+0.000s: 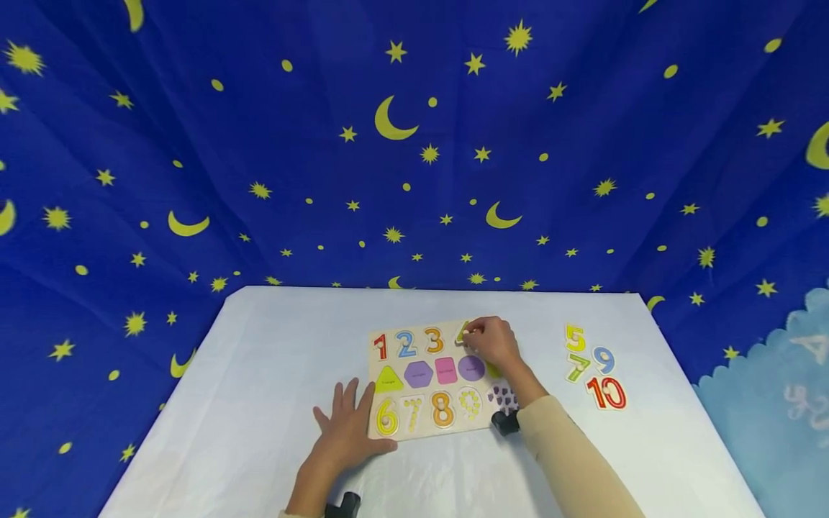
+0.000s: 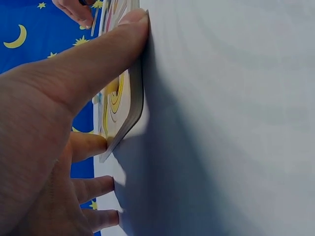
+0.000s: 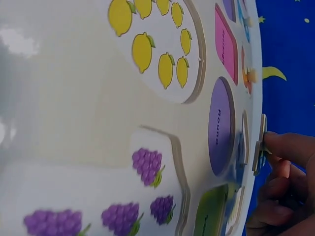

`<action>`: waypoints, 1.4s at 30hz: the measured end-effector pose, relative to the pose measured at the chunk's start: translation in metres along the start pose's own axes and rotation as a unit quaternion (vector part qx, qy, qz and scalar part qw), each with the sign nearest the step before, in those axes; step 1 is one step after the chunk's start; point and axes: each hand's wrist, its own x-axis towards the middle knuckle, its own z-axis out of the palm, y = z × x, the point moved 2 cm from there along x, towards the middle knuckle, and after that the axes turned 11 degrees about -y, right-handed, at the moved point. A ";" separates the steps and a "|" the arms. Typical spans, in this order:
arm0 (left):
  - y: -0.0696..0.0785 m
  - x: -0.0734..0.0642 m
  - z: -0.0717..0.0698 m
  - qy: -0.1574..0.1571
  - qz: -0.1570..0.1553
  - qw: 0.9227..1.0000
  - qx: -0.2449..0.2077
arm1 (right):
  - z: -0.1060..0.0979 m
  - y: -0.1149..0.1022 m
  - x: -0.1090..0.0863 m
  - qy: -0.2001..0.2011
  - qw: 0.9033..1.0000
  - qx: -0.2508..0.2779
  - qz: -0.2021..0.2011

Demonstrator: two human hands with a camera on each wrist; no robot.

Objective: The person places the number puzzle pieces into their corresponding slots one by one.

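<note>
A wooden number puzzle board [image 1: 414, 430] lies on the white table. My left hand [image 1: 347, 435] rests at its lower left corner with fingers spread, and in the left wrist view the thumb [image 2: 110, 46] lies along the board's near edge. My right hand [image 1: 495, 342] is over the board's top right, pinching a green number 4 piece [image 1: 462, 333]. In the right wrist view this piece [image 3: 261, 142] stands tilted, slightly off the board. Pieces 1 [image 1: 380, 346], 2 [image 1: 406, 344], 3 [image 1: 434, 340], 6 [image 1: 387, 417] and 8 [image 1: 443, 409] sit in their recesses.
Right of the board lie loose pieces: a yellow 5 [image 1: 574, 337], a green 7 [image 1: 578, 367], a blue 9 [image 1: 604, 360] and a red 10 [image 1: 607, 393]. Recesses with printed lemons [image 3: 142, 51] and grapes [image 3: 147, 164] show bare. A blue starry cloth [image 1: 337, 180] hangs behind the table.
</note>
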 end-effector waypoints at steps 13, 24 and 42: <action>-0.001 0.000 0.002 -0.003 0.002 1.000 -0.007 | 0.010 0.000 0.009 -0.012 1.000 -0.024 0.005; -0.001 0.001 0.002 0.002 0.000 1.000 -0.003 | 0.012 0.002 0.011 -0.018 0.999 -0.036 0.009; 0.001 0.002 0.001 -0.016 -0.004 1.000 -0.008 | -0.009 0.025 -0.017 -0.040 0.999 0.014 -0.014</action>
